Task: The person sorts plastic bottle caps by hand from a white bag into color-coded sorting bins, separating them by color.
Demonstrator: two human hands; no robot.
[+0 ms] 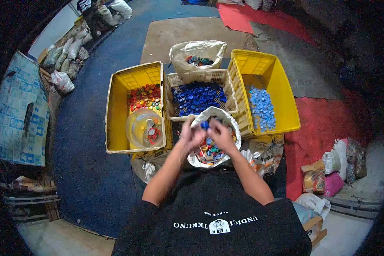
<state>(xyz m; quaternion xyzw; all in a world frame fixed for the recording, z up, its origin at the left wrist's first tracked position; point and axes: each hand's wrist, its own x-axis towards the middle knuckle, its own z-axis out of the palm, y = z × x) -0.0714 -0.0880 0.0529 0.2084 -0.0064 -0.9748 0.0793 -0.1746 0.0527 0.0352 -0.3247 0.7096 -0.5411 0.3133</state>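
My left hand [193, 135] is over the near side of a white sack [237, 128], with its palm turned inward and its fingers apart. My right hand [221, 136], slightly blurred, pinches a dark blue bottle cap [205, 125] between the two hands. Mixed coloured bottle caps [210, 152] fill the sack below. Just beyond it stands a white crate [200, 77] with many dark blue caps [198, 98] in it. The exact finger contact on the blue cap is hard to see.
A yellow bin [115, 115] on the left holds red and yellow caps and a clear round tub [134, 132]. The right yellow bin [281, 98] holds light blue caps. Behind the crate is another open sack [187, 51]. Filled bags [313, 181] stand at the right.
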